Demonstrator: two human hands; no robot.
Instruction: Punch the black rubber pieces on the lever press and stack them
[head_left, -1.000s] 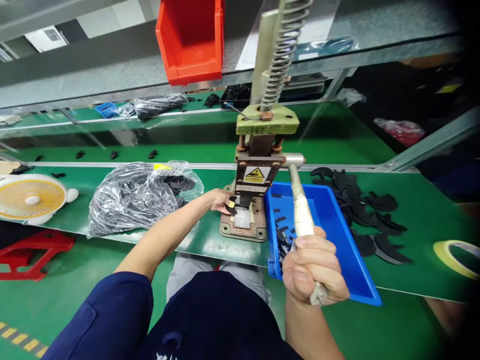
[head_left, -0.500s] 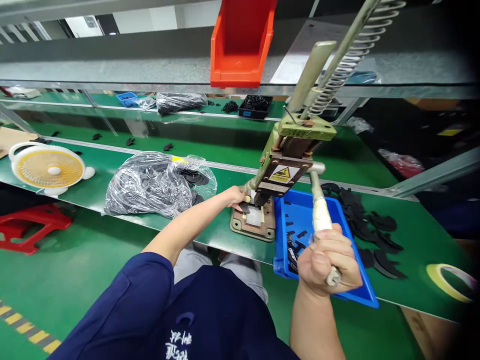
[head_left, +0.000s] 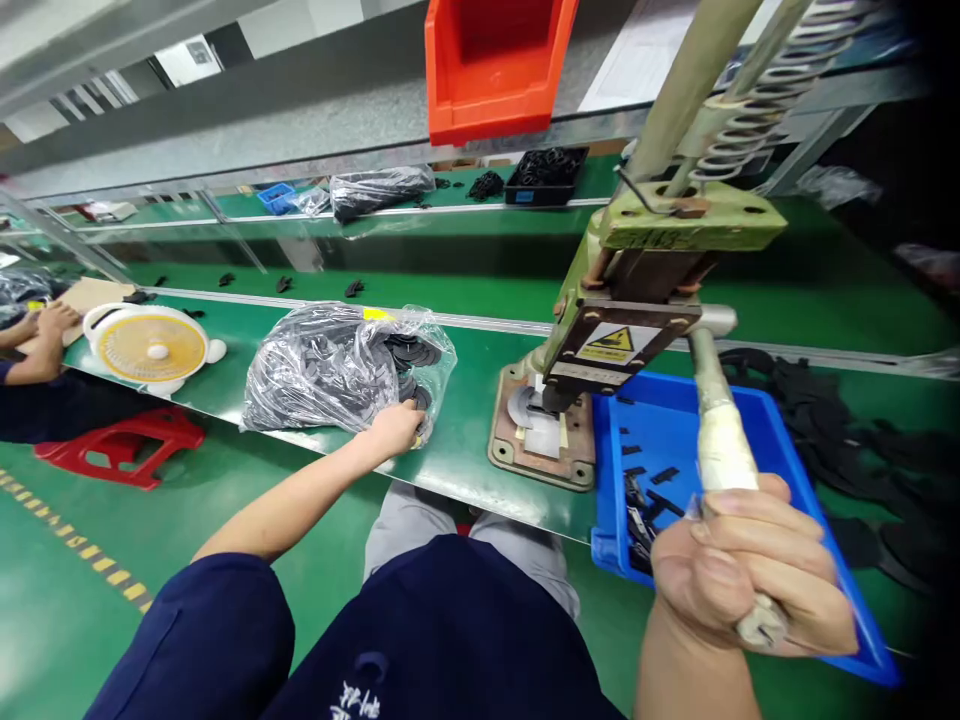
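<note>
My right hand point(head_left: 750, 570) is wrapped round the taped handle point(head_left: 725, 440) of a green hand press point(head_left: 622, 320), which carries a yellow warning label. On the press's base plate point(head_left: 510, 455), under the ram, lies a grey rounded piece point(head_left: 519, 406) beside a pale block. My left hand point(head_left: 397, 430) is at the mouth of a clear plastic bag point(head_left: 322, 370) filled with dark curved parts point(head_left: 414, 352). Its fingers are drawn together against the parts, and their tips are partly hidden, so what they pinch cannot be made out.
A blue tray point(head_left: 784, 440) with small black pieces stands right of the press, with black curved parts point(head_left: 817, 420) beyond it. A white-and-yellow fan point(head_left: 154, 345) lies left of the bag. Overhead hangs an orange bin point(head_left: 491, 100). Another person's hands point(head_left: 52, 325) show at far left.
My left hand has left the press base and moved left to the bag. My right hand still grips the handle. The view has shifted, bringing the other person into sight.
</note>
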